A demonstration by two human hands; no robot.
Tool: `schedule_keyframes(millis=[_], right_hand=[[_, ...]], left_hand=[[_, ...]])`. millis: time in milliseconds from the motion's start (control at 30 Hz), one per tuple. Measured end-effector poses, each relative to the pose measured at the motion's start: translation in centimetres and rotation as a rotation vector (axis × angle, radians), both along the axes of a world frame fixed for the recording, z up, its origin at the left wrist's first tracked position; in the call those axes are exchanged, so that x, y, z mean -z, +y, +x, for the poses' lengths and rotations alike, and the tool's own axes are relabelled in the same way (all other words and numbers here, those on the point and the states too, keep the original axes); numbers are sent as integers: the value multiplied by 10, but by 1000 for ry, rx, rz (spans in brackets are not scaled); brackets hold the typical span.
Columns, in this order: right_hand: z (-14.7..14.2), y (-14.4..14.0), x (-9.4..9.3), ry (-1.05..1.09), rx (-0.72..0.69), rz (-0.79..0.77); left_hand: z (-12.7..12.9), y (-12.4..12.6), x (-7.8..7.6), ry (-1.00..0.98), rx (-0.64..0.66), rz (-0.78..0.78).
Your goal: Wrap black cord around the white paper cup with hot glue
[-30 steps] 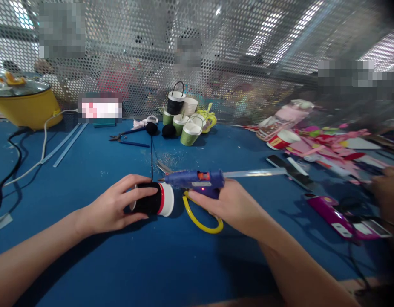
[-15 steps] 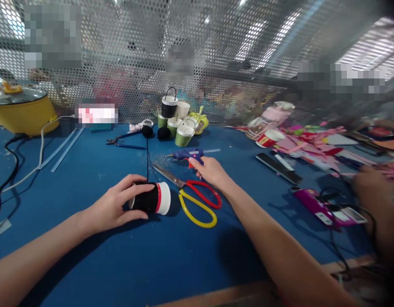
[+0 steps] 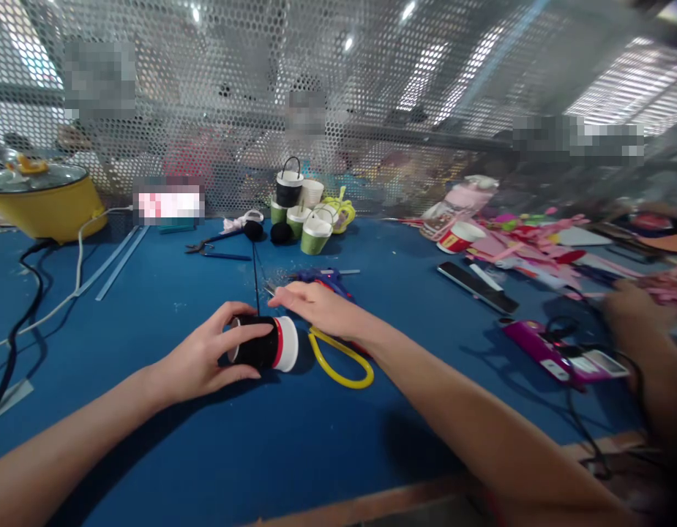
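On the blue table, my left hand [image 3: 206, 355] is wrapped round a paper cup [image 3: 287, 344] lying on its side. The cup is covered in black yarn, with a red band below its white rim. A strand of black yarn [image 3: 256, 274] runs from the cup back to a black yarn ball [image 3: 253, 230]. My right hand [image 3: 316, 307] hovers over the scissors [image 3: 341, 369], its fingers stretched leftward near the strand and apparently holding nothing. It hides most of the scissors; one yellow handle shows. Behind it lies a blue glue gun [image 3: 324, 276].
Pliers [image 3: 220, 252] and small yarn-wrapped cups [image 3: 316, 234] stand or lie at the back. A yellow pot [image 3: 47, 205] is on the left. To the right are a phone [image 3: 475, 288], a purple power strip [image 3: 558, 351], pink scraps and another person's hand [image 3: 640, 315].
My right hand has let go of the glue gun and moved left over the scissors. My left hand keeps its hold on the cup.
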State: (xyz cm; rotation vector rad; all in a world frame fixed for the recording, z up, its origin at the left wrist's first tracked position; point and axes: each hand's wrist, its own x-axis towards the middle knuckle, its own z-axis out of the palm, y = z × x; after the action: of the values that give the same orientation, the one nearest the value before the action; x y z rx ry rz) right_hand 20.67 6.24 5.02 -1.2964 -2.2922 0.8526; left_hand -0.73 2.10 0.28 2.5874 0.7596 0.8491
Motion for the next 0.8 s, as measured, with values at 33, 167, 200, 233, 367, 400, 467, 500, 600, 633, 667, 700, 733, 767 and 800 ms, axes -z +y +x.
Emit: schedule_keyframes(millis=[33, 167, 200, 233, 367, 400, 467, 500, 600, 633, 667, 700, 733, 767, 800], right_hand=[[-8, -3, -1, 56, -53, -72], [-31, -9, 1, 255, -48, -211], [-32, -9, 3, 315, -2, -226], [-33, -9, 4, 370, 39, -235], [-24, -8, 5, 474, 91, -215], [-21, -7, 5, 483, 98, -199], [-15, -5, 3, 499, 131, -167], [-12, -5, 1, 505, 149, -153], [-7, -2, -1, 512, 183, -102], [-7, -2, -2, 508, 184, -84], [-6, -1, -2, 502, 184, -67], [-6, -1, -1, 495, 183, -51], [-6, 0, -1, 489, 180, -41], [-7, 0, 0, 484, 179, -32], [-7, 1, 1, 480, 177, -25]], left_hand=[[0, 0, 0, -3, 2, 5], [1, -1, 1, -14, -9, 39], [1, -1, 2, -13, -13, 41], [1, -1, 2, -12, -21, 37], [0, -1, 0, -57, -58, -32], [1, -1, -1, -86, -75, -67], [2, -1, -2, -138, -120, -162], [2, -1, -3, -156, -145, -215], [5, -1, -3, -202, -186, -395], [6, -1, -2, -218, -186, -465], [7, -2, -2, -235, -186, -532], [7, -2, -3, -242, -184, -592], [8, -3, -3, -237, -183, -639], [8, -4, -4, -223, -186, -667], [8, -5, -4, -205, -190, -678]])
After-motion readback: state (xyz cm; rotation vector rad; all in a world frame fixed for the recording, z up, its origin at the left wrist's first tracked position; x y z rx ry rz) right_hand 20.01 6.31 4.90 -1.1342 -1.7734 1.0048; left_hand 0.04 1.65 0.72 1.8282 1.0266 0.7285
